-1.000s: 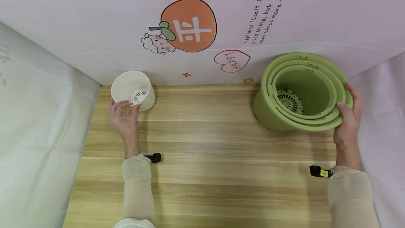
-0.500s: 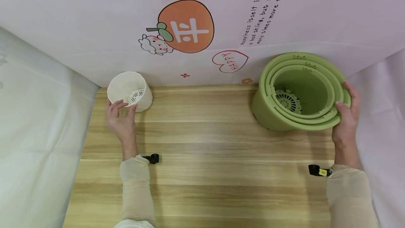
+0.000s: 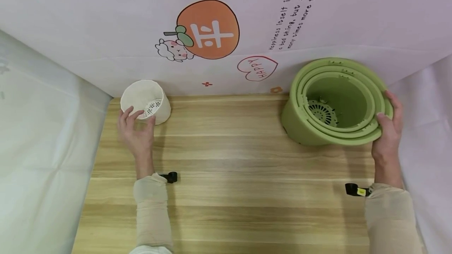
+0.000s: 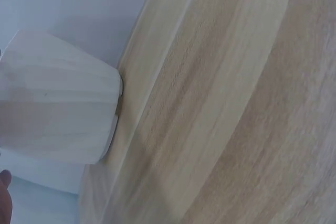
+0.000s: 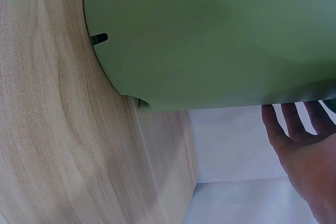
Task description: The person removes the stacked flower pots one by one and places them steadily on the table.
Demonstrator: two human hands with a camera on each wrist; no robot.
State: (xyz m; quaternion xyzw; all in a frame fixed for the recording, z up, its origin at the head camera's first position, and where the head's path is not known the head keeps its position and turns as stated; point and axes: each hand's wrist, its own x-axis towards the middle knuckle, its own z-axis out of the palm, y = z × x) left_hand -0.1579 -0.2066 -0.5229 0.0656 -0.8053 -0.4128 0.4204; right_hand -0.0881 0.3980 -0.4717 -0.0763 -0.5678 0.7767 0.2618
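- Your left hand (image 3: 137, 136) hovers at ten o'clock, loosely spread, fingers bent over the white pot's (image 3: 143, 94) six o'clock rim, thumb clear, no grip.
- That white pot stands upright on the table (image 3: 229, 167).
- Nested green pots (image 3: 347, 99) at two o'clock; your right hand (image 3: 390, 136) clasps their four o'clock rim, thumb on top.

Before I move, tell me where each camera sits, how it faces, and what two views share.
Head: worn on the head, facing forward and down at table, white pot and nested green pots; forearms, left grip and right grip show.
Left wrist: on that wrist, facing the white pot's side; a fingertip shows at lower left.
Right wrist: on that wrist, facing outer green pot; fingers show at lower right.
Head and left wrist share the white pot.
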